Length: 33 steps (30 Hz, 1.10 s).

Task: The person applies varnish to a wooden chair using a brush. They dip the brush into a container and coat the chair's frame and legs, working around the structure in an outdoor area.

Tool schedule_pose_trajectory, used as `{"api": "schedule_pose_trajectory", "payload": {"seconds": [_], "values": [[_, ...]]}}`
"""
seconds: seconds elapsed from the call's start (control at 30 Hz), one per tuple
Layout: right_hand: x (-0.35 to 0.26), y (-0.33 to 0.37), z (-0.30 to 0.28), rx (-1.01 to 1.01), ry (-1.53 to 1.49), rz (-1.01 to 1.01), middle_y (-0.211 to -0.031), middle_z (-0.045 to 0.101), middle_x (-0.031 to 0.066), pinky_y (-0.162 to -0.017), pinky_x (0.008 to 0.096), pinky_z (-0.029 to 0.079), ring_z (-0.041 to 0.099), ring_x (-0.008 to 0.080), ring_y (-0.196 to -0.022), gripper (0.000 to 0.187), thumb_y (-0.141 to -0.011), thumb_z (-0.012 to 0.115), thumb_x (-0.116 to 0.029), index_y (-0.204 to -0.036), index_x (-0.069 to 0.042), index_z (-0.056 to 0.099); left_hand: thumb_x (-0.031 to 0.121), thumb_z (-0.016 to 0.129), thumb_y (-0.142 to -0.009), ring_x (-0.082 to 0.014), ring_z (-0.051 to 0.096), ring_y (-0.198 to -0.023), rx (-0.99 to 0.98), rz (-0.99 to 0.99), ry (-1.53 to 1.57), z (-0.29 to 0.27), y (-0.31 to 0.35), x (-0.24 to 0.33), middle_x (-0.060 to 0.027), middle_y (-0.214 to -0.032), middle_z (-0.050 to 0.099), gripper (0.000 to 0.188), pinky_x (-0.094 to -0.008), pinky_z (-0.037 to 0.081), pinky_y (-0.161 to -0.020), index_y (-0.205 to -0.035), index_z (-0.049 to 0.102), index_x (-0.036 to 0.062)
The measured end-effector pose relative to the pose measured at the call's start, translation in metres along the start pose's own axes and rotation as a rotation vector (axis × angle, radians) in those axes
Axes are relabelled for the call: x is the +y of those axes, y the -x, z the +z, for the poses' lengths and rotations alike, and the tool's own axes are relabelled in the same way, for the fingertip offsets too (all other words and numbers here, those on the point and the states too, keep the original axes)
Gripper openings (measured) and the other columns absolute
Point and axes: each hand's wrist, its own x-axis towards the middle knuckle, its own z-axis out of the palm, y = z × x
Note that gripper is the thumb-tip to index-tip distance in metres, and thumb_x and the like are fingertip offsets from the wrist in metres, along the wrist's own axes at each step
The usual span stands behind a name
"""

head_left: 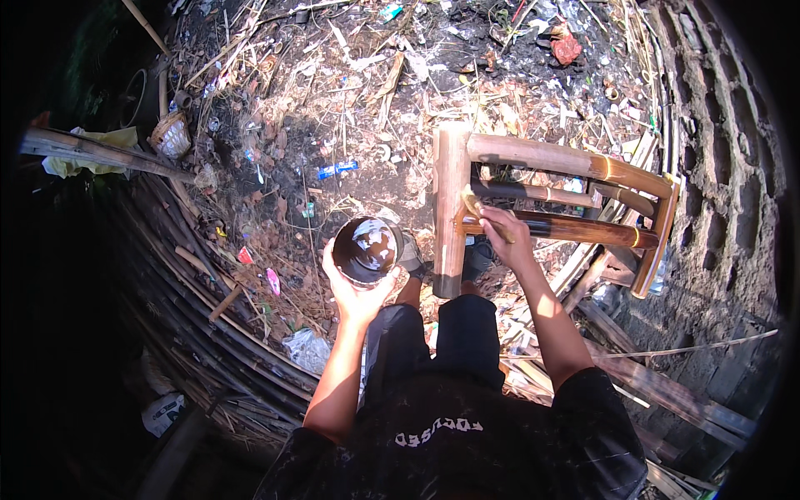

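My left hand is wrapped round a dark, round open container. Glossy brown liquid with bright reflections shows inside it. With its fingers closed, my right hand grips a paintbrush, whose bristles are at the thick upright post of a bamboo frame. Part of the brush handle is hidden by my fingers. The post and the top rail look pale and dull toward the left, while the lower rail and the right end are shiny brown with lighter bands.
Leaves, straw and plastic scraps litter the ground. On the left, bamboo poles lie stacked near a woven basket. A rough block wall rises at the right, with loose planks below it. My legs are just below the frame.
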Motion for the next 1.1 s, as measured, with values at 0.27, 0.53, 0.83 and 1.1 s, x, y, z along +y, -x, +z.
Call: {"api": "schedule_pose_trajectory", "payload": {"seconds": [0.27,0.53,0.83,1.1], "values": [[-0.016,-0.129,-0.027,-0.004,0.113,-0.139,-0.107,0.076,0.0168,-0.086,0.0415,0.060,0.073,0.0362,-0.102,0.020,-0.093,0.074,-0.013,-0.110,-0.004,0.075,0.014,0.097,-0.067,-0.0315,0.054,-0.132,0.124,-0.070,-0.001,-0.010,0.016,-0.002,-0.0216,-0.144,0.048,0.115,-0.0446,0.046,-0.112,-0.154,0.024,0.0023],[0.011,-0.127,-0.017,0.237,0.005,0.153,-0.110,0.078,0.0137,-0.088,0.0345,0.057,0.075,0.0223,-0.101,0.021,-0.097,0.071,-0.020,-0.106,-0.002,0.076,0.012,0.095,-0.069,-0.0306,0.054,-0.133,0.141,-0.072,0.001,-0.009,0.021,-0.004,-0.0207,-0.145,0.047,0.115,-0.0438,0.048,-0.111,-0.156,0.021,0.0038],[0.061,-0.152,-0.017,0.271,-0.395,0.329,-0.092,0.077,0.0084,-0.072,0.0337,0.055,0.069,0.0166,-0.074,0.014,-0.096,0.074,-0.018,-0.104,-0.007,0.076,0.012,0.095,-0.070,-0.0300,0.054,-0.132,0.076,-0.070,-0.020,0.020,0.015,0.001,-0.0204,-0.144,0.047,0.113,-0.0438,0.047,-0.111,-0.156,0.022,0.0023],[0.014,-0.087,-0.007,0.049,-0.297,0.049,-0.100,0.078,0.0098,-0.079,0.0298,0.055,0.072,0.0135,-0.089,0.020,-0.094,0.075,-0.008,-0.112,0.000,0.075,0.013,0.095,-0.069,-0.0305,0.053,-0.133,0.037,-0.028,-0.047,0.029,0.014,0.002,-0.0193,-0.145,0.047,0.112,-0.0448,0.046,-0.112,-0.155,0.023,0.0035]]}}
